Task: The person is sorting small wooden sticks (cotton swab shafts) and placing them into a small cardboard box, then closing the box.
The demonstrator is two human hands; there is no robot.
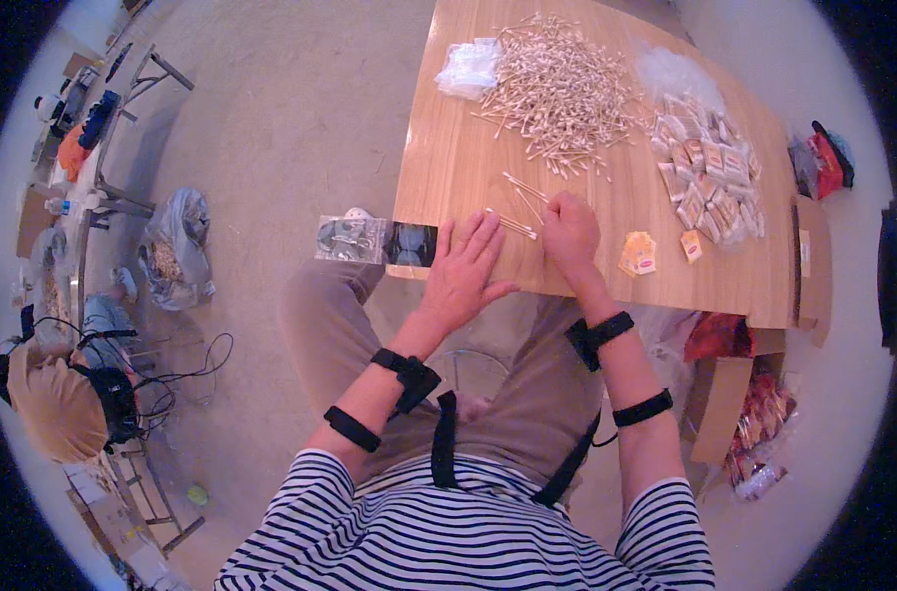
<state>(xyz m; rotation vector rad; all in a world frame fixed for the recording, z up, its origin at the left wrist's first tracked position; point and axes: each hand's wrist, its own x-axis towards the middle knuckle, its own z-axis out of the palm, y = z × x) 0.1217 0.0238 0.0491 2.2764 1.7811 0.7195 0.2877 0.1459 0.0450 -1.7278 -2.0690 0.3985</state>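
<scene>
Several loose cotton swabs (512,226) lie near the front edge of the wooden table (606,212), between my two hands. My left hand (465,268) rests flat there, palm down, its fingers stretched out beside the swabs. On their other side, my right hand (572,236) is closed with its fingers curled in. Whatever it may hold is hidden. A large heap of cotton swabs (564,94) covers the far middle of the table. To the right of my right hand are small yellow-and-white cards (638,255) and a single similar card (691,246).
Filled small packets (709,172) are piled at the right, below a see-through plastic bag (677,79). Plastic bags (468,68) lie left of the heap. A dark flat pouch (411,245) sits at the table's left corner. A cardboard box (721,409) stands below right; another person (64,404) is at far left.
</scene>
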